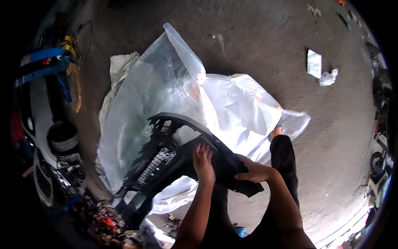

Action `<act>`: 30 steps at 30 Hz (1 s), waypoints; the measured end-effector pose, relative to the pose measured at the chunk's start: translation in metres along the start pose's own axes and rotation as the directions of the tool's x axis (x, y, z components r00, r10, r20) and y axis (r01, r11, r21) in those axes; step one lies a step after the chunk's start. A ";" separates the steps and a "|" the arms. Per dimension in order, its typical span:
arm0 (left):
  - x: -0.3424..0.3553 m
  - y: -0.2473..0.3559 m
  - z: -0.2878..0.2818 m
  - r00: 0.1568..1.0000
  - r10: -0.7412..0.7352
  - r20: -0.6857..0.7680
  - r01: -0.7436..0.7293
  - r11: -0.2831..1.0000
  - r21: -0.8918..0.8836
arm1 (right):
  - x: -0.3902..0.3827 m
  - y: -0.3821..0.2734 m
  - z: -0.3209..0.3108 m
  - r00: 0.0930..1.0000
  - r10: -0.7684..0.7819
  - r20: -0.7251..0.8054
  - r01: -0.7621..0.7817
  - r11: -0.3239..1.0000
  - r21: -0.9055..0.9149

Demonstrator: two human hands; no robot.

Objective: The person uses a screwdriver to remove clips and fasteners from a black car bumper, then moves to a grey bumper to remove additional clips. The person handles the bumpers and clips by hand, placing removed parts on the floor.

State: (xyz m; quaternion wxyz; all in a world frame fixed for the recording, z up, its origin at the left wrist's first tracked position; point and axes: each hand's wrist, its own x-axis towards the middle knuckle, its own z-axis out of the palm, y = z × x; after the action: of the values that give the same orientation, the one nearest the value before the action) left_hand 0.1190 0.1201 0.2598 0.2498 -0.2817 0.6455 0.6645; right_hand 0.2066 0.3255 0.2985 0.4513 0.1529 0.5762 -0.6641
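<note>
A black plastic car bumper (194, 155) with a honeycomb grille section lies slantwise in front of me, from the lower left to the middle right. My left hand (203, 162) rests on its face with fingers stretched out and lying flat. At the bumper's right end, my right hand (253, 170) grips the edge, thumb on the near side; its other fingers are partly hidden. Beneath and beyond the bumper spreads a large, crumpled sheet of clear bubble wrap (145, 87).
A whitish woven sack (120, 68) pokes out at the sheet's left. Blue metal bars (43, 56) and car parts crowd the left side. A pile of scraps (112, 226) lies lower left. A silvery flat piece (314, 63) sits on the concrete floor (265, 37).
</note>
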 end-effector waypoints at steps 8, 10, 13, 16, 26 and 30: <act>0.021 -0.006 0.039 0.993 -0.005 -0.121 -0.019 0.980 -0.197 | 0.065 0.049 -0.009 0.902 -0.377 -0.212 0.407 0.905 0.125; 0.018 -0.009 0.054 0.978 0.016 -0.210 -0.038 0.994 -0.103 | 0.066 0.059 -0.008 0.893 -0.366 -0.262 0.408 0.904 0.128; 0.005 -0.015 0.058 0.967 0.043 -0.253 -0.054 0.998 -0.036 | 0.064 0.060 -0.004 0.904 -0.322 -0.279 0.381 0.905 0.188; 0.003 -0.015 0.076 0.949 0.052 -0.311 -0.065 0.997 -0.032 | 0.066 0.051 -0.011 0.916 -0.303 -0.262 0.365 0.902 0.230; 0.001 -0.033 0.065 0.961 0.166 -0.221 -0.181 0.982 -0.046 | 0.077 0.040 0.001 0.927 -0.287 -0.241 0.347 0.900 0.263; 0.006 -0.035 0.075 0.965 0.193 -0.179 -0.189 0.981 0.040 | 0.079 0.040 -0.001 0.949 -0.228 -0.217 0.295 0.882 0.366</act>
State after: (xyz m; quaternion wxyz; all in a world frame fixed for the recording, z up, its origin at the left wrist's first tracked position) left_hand 0.1358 0.1965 0.2311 0.1276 -0.2748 0.6973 0.6496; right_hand 0.1941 0.2960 0.2154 0.2671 0.2165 0.4818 -0.8060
